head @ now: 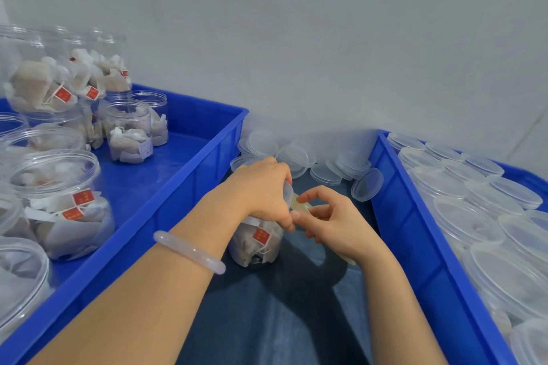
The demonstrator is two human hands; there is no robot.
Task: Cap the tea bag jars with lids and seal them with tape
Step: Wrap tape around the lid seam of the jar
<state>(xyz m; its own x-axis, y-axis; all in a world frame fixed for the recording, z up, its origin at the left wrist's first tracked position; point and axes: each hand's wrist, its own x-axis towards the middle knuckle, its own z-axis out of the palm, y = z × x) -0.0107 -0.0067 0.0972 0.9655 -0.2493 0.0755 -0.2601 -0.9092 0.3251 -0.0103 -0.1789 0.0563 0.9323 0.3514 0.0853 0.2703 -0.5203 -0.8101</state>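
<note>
Dark desk [267,320] is flanked by blue crates [178,186] | tea bag jar [256,243] is set on it | lid [289,194] is clasped from above in grip of left hand [264,189] | tape strip [301,206], apparently at lid's edge, is pinched by right hand [335,222]

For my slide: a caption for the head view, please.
Left hand holds a lidded tea bag jar; right hand pinches tape.

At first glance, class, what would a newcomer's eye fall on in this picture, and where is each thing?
In the centre, the left hand grips the lid of a jar of tea bags while the right hand pinches a strip of tape by its rim. Bright blue trays flank them: the left tray holds open jars, the right tray capped jars. Loose lids lie heaped by the wall between them.
</note>
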